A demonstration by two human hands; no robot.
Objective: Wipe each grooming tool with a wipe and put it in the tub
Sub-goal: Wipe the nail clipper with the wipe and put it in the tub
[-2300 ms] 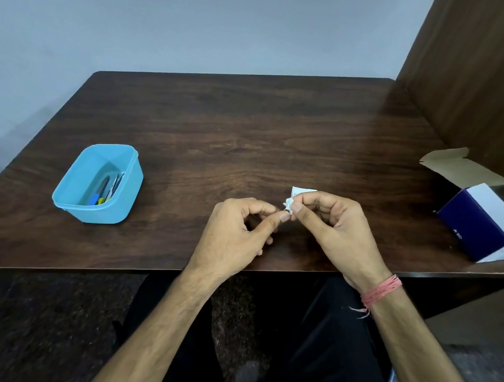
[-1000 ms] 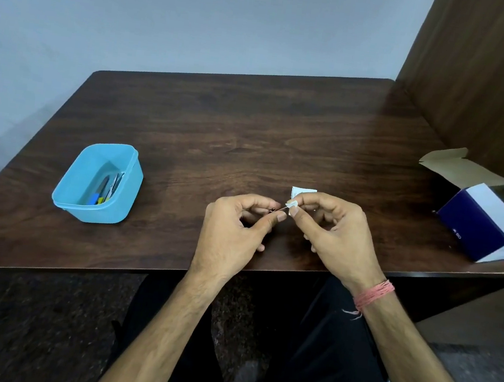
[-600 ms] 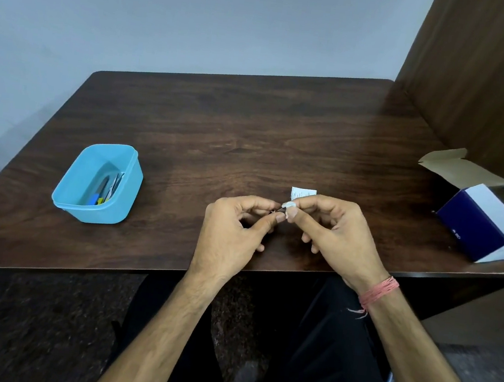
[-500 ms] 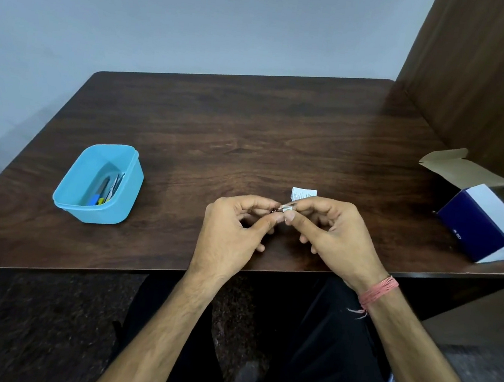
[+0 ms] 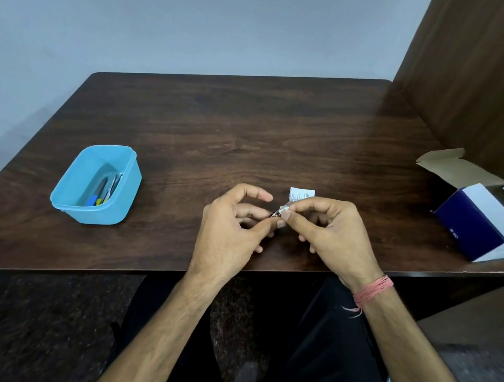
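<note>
Above the table's near edge my left hand [image 5: 234, 223] pinches a small metal grooming tool [image 5: 275, 214] between thumb and middle fingers, its index finger lifted. My right hand [image 5: 331, 231] pinches a small white wipe [image 5: 284, 208] around the tool's end, thumb and forefinger pressed together. Most of the tool is hidden by my fingers. The light blue tub [image 5: 96, 184] stands at the left of the table and holds several slim tools [image 5: 106, 191], some with blue and yellow ends.
A small white printed wrapper [image 5: 302, 194] lies on the dark wooden table [image 5: 251, 134] just behind my right hand. An opened blue and white cardboard box [image 5: 482, 223] sits at the right edge beside a wooden partition [image 5: 483, 76].
My hands have stayed at the same spot. The right hand's pinch on the wipe has slid along the tool, and my left index finger has lifted off it.
</note>
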